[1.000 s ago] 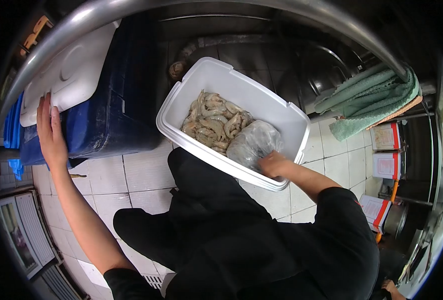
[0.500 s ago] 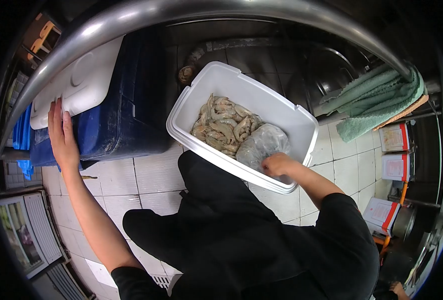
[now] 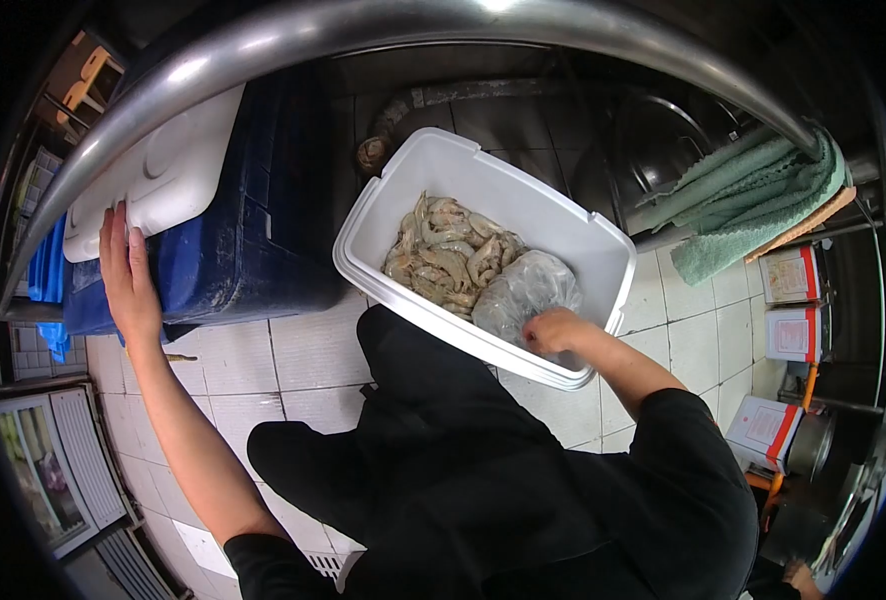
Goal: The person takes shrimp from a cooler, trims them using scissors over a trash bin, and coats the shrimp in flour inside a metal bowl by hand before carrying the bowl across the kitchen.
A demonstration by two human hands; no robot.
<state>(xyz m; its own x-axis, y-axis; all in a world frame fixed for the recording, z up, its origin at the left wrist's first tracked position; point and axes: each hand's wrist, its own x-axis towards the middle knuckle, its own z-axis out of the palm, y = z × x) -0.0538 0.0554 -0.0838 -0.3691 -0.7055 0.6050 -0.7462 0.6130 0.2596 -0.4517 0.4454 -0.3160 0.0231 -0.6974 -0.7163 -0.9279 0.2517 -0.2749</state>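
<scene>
A white tub (image 3: 363,228) stands tilted in view at the centre, with grey raw shrimp (image 3: 449,252) in its left part. Beside the shrimp lies a clear plastic bag (image 3: 525,292), its contents hard to make out. My right hand (image 3: 555,330) is closed on the bag's near end, inside the tub. At the left, my left hand (image 3: 131,278) rests with fingers extended against the edge of a white lid (image 3: 185,165) on a blue cooler box (image 3: 233,262).
A curved metal rail (image 3: 363,28) crosses the top. Green cloths (image 3: 753,205) hang at the right, above red-and-white containers (image 3: 793,334). A drain grate (image 3: 325,565) lies in the tiled floor (image 3: 228,350). Part of another person's hand (image 3: 801,578) shows at the lower right.
The whole view has shifted, so the tub and cooler appear slightly further right. Both hands keep their places on the bag and the lid.
</scene>
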